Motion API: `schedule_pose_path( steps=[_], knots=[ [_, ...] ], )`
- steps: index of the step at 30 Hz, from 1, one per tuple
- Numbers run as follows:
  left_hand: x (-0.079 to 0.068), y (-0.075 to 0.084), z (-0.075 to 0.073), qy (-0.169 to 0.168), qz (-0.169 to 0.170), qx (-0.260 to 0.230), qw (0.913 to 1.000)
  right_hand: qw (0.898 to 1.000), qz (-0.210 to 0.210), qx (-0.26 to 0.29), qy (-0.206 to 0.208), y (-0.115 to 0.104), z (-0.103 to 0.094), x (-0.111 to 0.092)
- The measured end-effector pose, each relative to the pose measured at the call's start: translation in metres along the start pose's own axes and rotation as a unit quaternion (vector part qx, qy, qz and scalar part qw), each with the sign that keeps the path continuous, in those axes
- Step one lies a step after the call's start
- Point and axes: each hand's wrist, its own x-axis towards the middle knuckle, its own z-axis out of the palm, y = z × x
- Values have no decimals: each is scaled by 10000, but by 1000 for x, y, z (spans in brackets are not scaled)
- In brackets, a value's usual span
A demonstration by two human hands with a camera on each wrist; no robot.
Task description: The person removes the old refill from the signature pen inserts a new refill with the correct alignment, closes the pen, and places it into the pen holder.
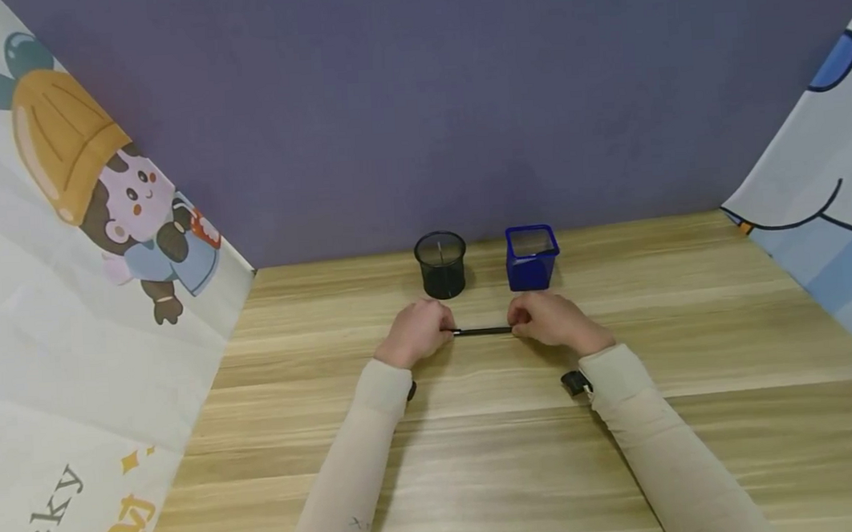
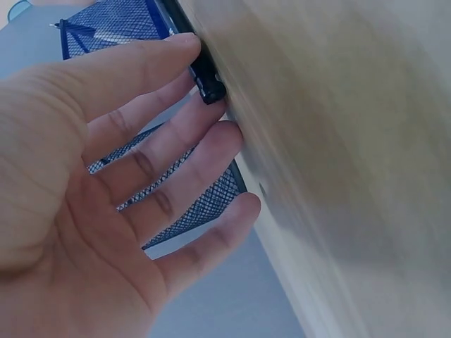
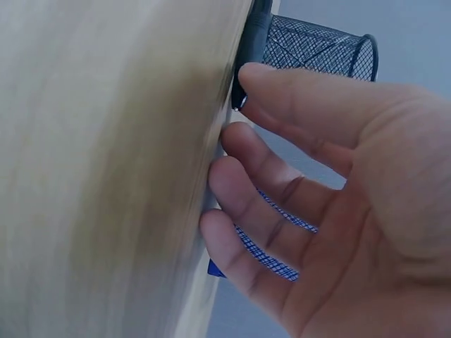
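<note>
A slim black pen (image 1: 483, 331) lies crosswise, level and close to the wooden tabletop. One end is pinched by my left hand (image 1: 420, 330) between thumb and fingers; the blunt black pen end (image 2: 209, 88) shows past the thumb in the left wrist view. At the other end, my right hand (image 1: 550, 320) pinches with thumb and index finger, and a narrow pen tip (image 3: 240, 98) pokes out in the right wrist view. The remaining fingers of both hands are loosely bent near the table. Behind the hands stand a round black mesh holder (image 1: 444, 281) and a square blue mesh holder (image 1: 531, 275).
The black holder has a thin upright stick-like item (image 1: 441, 253) in it. Something dark (image 1: 544, 252) shows inside the blue holder. A purple-grey panel (image 1: 461, 103) rises behind the wooden table (image 1: 495, 471). Printed white cloths (image 1: 62, 357) hang at both sides.
</note>
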Motion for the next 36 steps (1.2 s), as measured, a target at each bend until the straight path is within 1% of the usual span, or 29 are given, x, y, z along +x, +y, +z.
schedule_pose_path(
  steps=[6,16,21,26,32,36],
  knots=[
    [-1,0,1,-17,-70,-38,10000,10000,61,-30,1,-2,1,1],
    [0,1,1,5,-38,-118,9999,9999,82,-126,-24,2,2,3],
    [0,1,0,-8,-22,-133,9999,9999,24,-137,-7,1,1,1],
    [0,1,-1,-1,9,-180,9998,10000,-51,-26,48,0,-1,1],
    [0,1,-1,-20,48,-224,9997,9999,13,64,-112,-1,1,1],
    [-1,0,0,42,98,-278,9996,9999,6,89,-146,-1,2,1]
  ],
)
